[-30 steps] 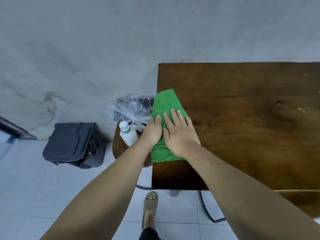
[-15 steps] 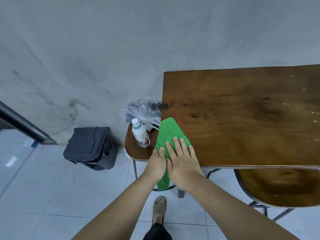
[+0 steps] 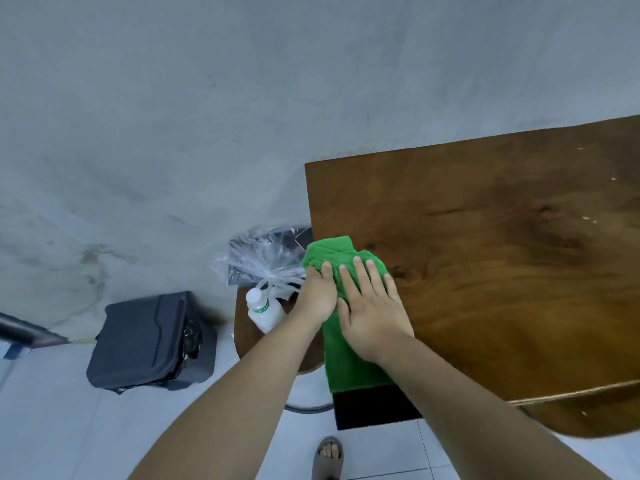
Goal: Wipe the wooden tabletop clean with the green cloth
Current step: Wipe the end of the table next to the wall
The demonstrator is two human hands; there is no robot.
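The green cloth [image 3: 348, 370] lies along the left edge of the dark wooden tabletop [image 3: 491, 258], reaching almost to the front edge. My left hand [image 3: 317, 297] grips the cloth's bunched left side at the table's edge, fingers curled over it. My right hand [image 3: 374, 315] presses flat on the middle of the cloth with its fingers spread. Small pale specks [image 3: 588, 219] dot the wood at the far right.
A round wooden stool [image 3: 244, 336] left of the table carries a white plastic bottle [image 3: 264, 310] and a clear plastic bag [image 3: 263, 259]. A dark bin [image 3: 149, 339] stands on the tiled floor by the grey wall. Another stool [image 3: 588, 415] sits under the table's front right. My sandalled foot [image 3: 329, 457] is below.
Both hands have pushed the cloth away from me along the left edge; half a second ago it hung over the front-left corner, and now it lies further onto the tabletop.
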